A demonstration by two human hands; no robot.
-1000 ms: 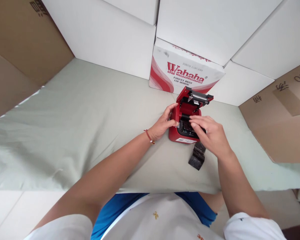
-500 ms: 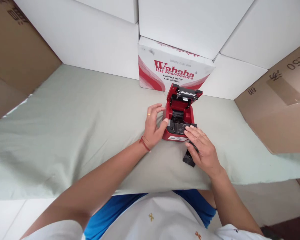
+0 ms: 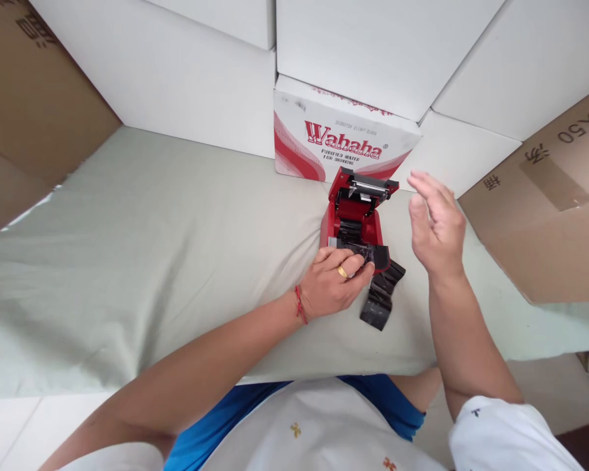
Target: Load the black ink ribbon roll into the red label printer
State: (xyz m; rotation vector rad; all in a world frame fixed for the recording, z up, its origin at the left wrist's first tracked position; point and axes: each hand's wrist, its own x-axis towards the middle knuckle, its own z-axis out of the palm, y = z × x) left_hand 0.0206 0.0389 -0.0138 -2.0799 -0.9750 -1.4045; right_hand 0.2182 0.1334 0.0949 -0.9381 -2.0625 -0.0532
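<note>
A small red printer [image 3: 325,226] stands on the cloth with its lid [image 3: 368,184] raised. A glossy black strip [image 3: 377,307] runs from its inside over the front edge and lies folded on the cloth. My left hand [image 3: 331,281] is at the front of the printer, fingers bent and thumb close to them on the black strip; the fingertips partly cover it. To the right of the printer my right hand [image 3: 436,226] is held up in the air, holding nothing, thumb apart from the outstretched fingers.
A white and red water carton [image 3: 346,140] stands right behind the printer. White boxes [image 3: 191,85] form a wall at the back. Brown cardboard boxes [image 3: 564,216] flank the surface on the right and on the left. Pale green cloth [image 3: 177,261] covers the surface, with wrinkles on the left.
My right hand has let go of the strip at the printer's front and moved up and right. My left hand has come from the printer's left side onto its front.
</note>
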